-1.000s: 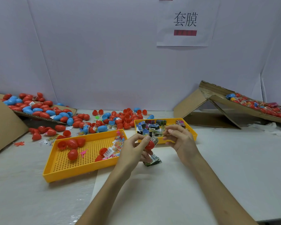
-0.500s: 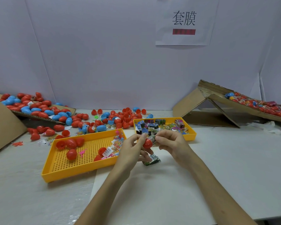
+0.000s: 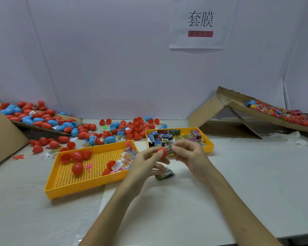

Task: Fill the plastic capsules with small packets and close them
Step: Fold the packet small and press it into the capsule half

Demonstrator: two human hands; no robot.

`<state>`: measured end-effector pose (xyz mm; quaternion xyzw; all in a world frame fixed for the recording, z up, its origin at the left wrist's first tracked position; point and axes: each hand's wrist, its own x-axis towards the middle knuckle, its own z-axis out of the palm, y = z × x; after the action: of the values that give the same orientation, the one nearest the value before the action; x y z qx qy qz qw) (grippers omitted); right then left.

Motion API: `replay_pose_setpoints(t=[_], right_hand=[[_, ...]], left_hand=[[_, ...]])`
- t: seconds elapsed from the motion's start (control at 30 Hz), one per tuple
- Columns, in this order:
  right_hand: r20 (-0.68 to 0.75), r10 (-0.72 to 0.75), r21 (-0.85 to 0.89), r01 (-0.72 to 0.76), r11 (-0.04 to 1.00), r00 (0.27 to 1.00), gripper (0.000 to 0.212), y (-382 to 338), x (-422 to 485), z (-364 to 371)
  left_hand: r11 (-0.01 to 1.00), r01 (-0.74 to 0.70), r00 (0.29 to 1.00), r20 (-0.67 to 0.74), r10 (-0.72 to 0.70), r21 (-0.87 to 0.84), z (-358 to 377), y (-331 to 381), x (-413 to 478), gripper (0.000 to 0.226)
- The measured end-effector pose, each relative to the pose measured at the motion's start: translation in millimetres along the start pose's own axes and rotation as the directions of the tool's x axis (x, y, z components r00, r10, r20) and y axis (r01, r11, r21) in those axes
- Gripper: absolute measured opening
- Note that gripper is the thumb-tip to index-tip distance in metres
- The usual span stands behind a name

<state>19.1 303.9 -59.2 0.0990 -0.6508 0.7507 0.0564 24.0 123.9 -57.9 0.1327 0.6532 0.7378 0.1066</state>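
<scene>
Head-camera view, looking down over a pale desk (image 3: 238, 183) with two bare forearms reaching in from the bottom edge. The left hand (image 3: 146, 162) holds a red capsule half (image 3: 163, 152) in the air above the desk, just in front of the smaller yellow tray (image 3: 208, 146), with its thumb and fingers (image 3: 150, 155) curled round the shell. The right hand (image 3: 190, 155) meets it from the other side, its fingertips (image 3: 180, 149) pinched on a small printed packet (image 3: 169, 149) that sits at the capsule's open mouth. A second packet (image 3: 164, 174) lies flat on the desk just beneath the hands. The smaller tray is heaped with colourful packets. To the left, a larger perforated yellow tray (image 3: 82, 188) holds a few red capsules and some small toys. Beyond it, loose red and blue capsules (image 3: 132, 126) are scattered along the back wall and piled on a cardboard sheet (image 3: 43, 127) at far left. At right, a cardboard ramp (image 3: 238, 107) carries more capsules. A paper sign (image 3: 201, 23) hangs on the wall.
</scene>
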Motion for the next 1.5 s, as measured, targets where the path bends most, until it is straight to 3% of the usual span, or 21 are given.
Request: replay_pose_setpoints(t=[0.33,0.7,0.9,1.3,1.5], right_hand=[[0.024,0.004,-0.036,-0.003,0.999,1.000,0.017,0.3,-0.3,-0.5],[0.015,0.022,-0.083,-0.020,0.996,1.000,0.012,0.9,0.2,-1.2],[0.036,0.023,-0.088,-0.019,0.996,0.999,0.028,-0.9,-1.0,1.2],[0.018,0.012,-0.073,-0.010,0.997,1.000,0.021,0.7,0.3,-1.0],[-0.077,-0.045,-0.093,0.038,0.995,0.996,0.018,3.7,1.7,0.0]], left_hand=[[0.999,-0.020,0.998,-0.053,0.022,0.030,0.0,-1.9,0.7,0.010],[0.998,-0.031,0.997,-0.076,0.035,0.051,0.5,-2.1,1.1,0.012],[0.997,-0.043,0.995,-0.083,0.047,0.057,0.0,-3.2,0.9,0.018],[0.991,-0.070,0.996,-0.053,0.077,0.112,0.8,-3.4,0.5,0.013],[0.990,-0.060,0.996,-0.050,0.067,0.127,1.2,-4.8,1.4,0.013]])
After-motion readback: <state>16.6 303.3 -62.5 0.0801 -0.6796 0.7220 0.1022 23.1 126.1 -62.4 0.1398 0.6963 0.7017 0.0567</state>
